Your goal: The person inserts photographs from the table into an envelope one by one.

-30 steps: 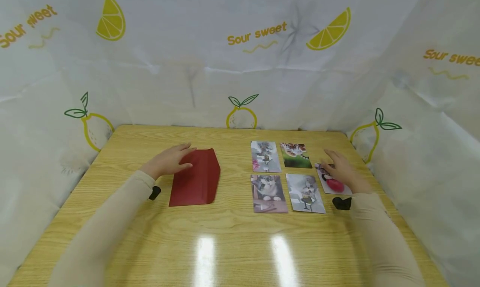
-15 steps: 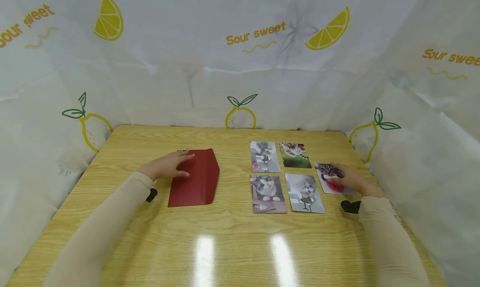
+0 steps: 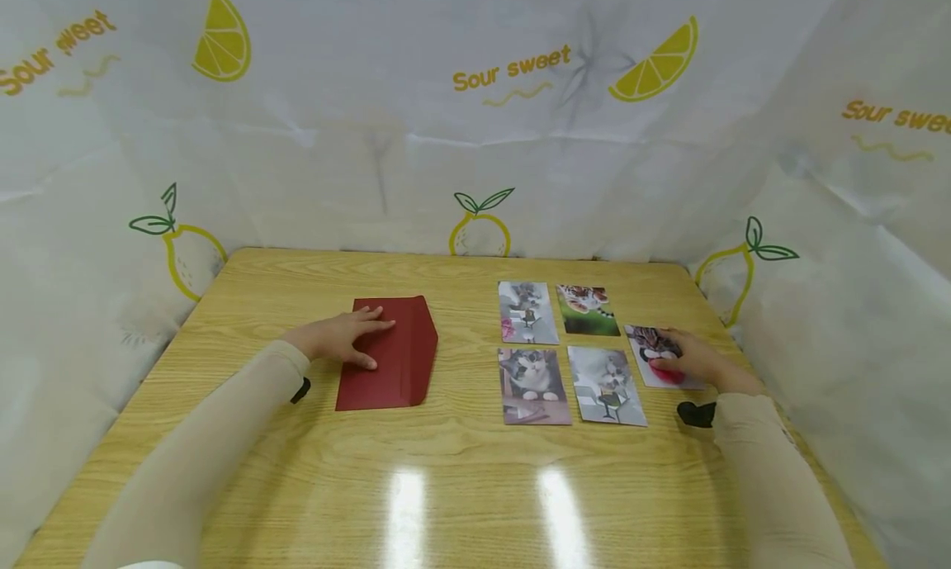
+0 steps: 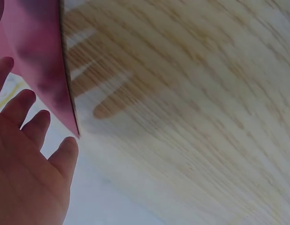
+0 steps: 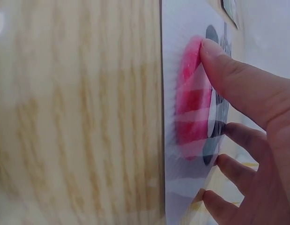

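In the head view, a red envelope (image 3: 379, 371) lies on the wooden table with its pointed flap to the right. My left hand (image 3: 340, 338) is over its left half, fingers spread and relaxed; the left wrist view shows the fingertips close to the envelope's surface (image 4: 39, 51). At the right, my right hand (image 3: 698, 360) touches a photo card (image 3: 645, 356) of a tabby cat with a red, rounded shape. The right wrist view has the thumb on the card's printed face (image 5: 194, 108) and the other fingers spread along its far edge.
Several other photo cards lie left of the right hand: a grey-white kitten card (image 3: 527, 313), a tiger cub card (image 3: 587, 310), a cat-with-paws card (image 3: 533, 387) and another kitten card (image 3: 607, 385). A white lemon-print sheet (image 3: 475, 156) hangs behind the table.
My right hand has come down and to the right onto the tabby cat card, then stayed there. My left hand has lowered slightly over the envelope. The cards and the envelope lie as before.
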{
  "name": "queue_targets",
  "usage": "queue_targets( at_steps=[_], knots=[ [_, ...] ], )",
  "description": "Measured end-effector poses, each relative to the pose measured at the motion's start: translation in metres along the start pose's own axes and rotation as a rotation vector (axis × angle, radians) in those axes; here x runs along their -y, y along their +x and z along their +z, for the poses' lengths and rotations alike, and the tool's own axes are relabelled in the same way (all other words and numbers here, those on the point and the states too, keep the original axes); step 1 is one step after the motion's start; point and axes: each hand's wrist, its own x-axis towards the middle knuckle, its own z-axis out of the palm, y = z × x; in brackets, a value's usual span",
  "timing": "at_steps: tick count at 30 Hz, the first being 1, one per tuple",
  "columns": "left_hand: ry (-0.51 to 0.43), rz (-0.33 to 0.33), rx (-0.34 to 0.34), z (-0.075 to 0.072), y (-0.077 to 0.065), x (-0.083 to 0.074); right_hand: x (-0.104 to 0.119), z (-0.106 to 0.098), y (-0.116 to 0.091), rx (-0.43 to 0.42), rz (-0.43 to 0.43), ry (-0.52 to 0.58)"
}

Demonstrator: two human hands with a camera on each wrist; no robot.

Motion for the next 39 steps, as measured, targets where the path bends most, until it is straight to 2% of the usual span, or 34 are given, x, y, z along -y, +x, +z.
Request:
queue_targets(
  at_steps=[8,17,24,39],
  knots=[
    [-0.013,-0.043,0.032,0.006,0.002,0.002,-0.002,0.001,0.001,0.009,0.006,0.005],
    [-0.043,-0.053,0.028,0.005,0.003,0.0,-0.005,0.002,0.002,0.003,0.003,-0.002],
    [-0.032,-0.067,0.03,0.005,0.003,-0.002,-0.006,0.003,0.002,0.003,0.002,-0.001],
    [-0.006,-0.078,0.067,0.005,0.021,-0.013,-0.008,0.004,0.002,-0.003,-0.005,-0.012]
  ],
)
